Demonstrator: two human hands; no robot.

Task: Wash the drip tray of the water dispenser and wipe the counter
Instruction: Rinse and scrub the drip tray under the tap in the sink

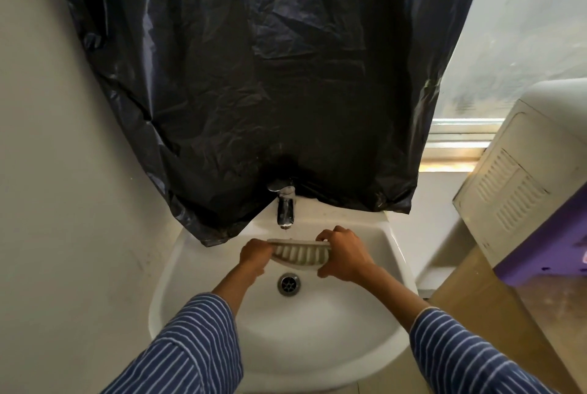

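Here, hands: both of mine are out over the sink, forearms reaching from the near edge and converging toward the far side, striped sleeves pulled back short of the wrists.
Left hand: curled round the left end of the drip tray, knuckles up, thumb tucked under the tray's near edge.
Right hand: clamped on the right end, fingers hooked over the far rim, thumb underneath; the wrist bends slightly inward.
Drip tray: a pale, slotted piece held level between my two hands, above the basin and just below the tap spout, its ribbed face toward me.
Tap: chrome, at the far middle of the sink; a thin trickle of water falls from it onto the far edge of the tray.
Sink: white basin, with the metal drain near, under the tray.
Black plastic sheet: hangs on the wall behind the tap, its lower edge draped onto the far rim of the sink.
Right side: a white appliance with vent slots, beside a purple stool and a window.
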